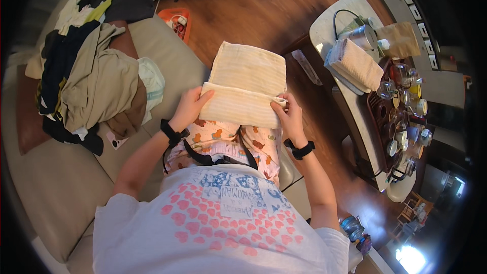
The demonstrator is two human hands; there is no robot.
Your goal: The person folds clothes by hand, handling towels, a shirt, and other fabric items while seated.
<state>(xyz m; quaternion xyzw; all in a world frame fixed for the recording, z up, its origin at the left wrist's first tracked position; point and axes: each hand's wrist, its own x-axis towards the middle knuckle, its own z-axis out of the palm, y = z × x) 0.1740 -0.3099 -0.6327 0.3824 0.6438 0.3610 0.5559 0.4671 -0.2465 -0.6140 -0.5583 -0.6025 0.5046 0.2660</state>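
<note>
On the person's lap, over patterned orange-and-white trousers [223,142], lies a cream towel [247,83] folded partway, its far half spread flat toward the wooden floor [264,5] and its near edge doubled over into a thick band; the left hand [188,107] grips the left end of that band, thumb on top and fingers curled beneath, closed on the cloth; the right hand [287,114] pinches the right end, fingers drawn together on the folded corner; both wrists carry black bands. Along the left side of the beige sofa [56,187] sits a heap of unfolded clothes [91,76] in khaki, navy, black and yellow, touching a brown cushion [28,116]; a small pale phone [117,140] lies on the seat just beside the heap's near edge. Beyond the sofa's far corner an orange basket [178,20] stands on the floor. At the right, a pale low table [329,23] bears a folded beige towel [355,65], a metal kettle [366,36] and a brown paper bag [401,39]; a dark tea tray [378,116] with cups and glassware runs along its right edge.
</note>
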